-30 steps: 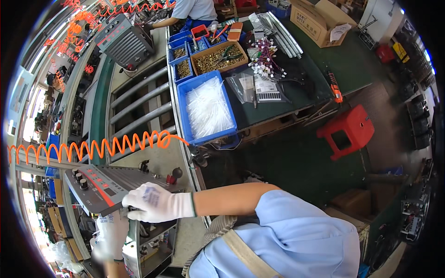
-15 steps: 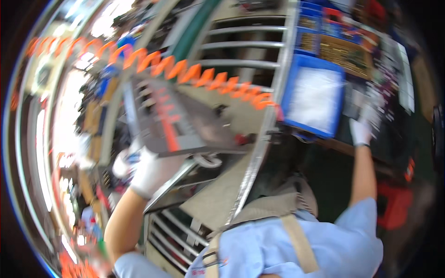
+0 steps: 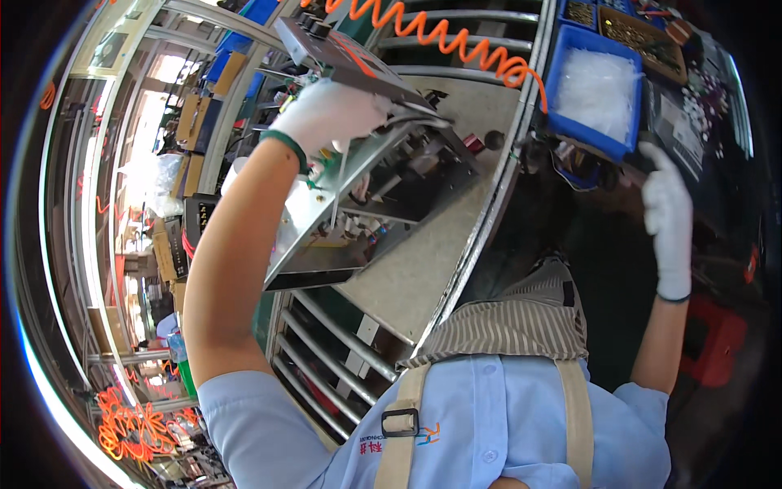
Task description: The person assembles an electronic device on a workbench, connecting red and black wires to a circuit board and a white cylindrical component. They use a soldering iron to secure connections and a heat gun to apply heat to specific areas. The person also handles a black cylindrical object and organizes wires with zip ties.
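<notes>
My left hand (image 3: 330,114), in a white glove with a green cuff, is closed around the lower edge of a grey panel (image 3: 350,61) with an orange-red stripe and dark knobs. Its fingertips are partly hidden. Below the panel, a metal device housing (image 3: 326,259) shows its inside, with wires and small parts. My right hand (image 3: 668,208), also gloved, hovers just right of a blue tray (image 3: 590,143) holding clear plastic pieces. Its index finger stretches forward and the other fingers bend loosely. I see nothing in it.
An orange coiled hose (image 3: 440,37) hangs across the top beside metal rollers (image 3: 456,45). A box of brass-coloured parts (image 3: 643,45) stands behind the blue tray. A red bin (image 3: 717,346) sits low on the right. Shelves with cardboard boxes (image 3: 191,122) line the left.
The grey panel has tilted up and away with my left hand, and the housing's inside now shows. My right hand has drawn back from the small parts at the right. The view has shifted.
</notes>
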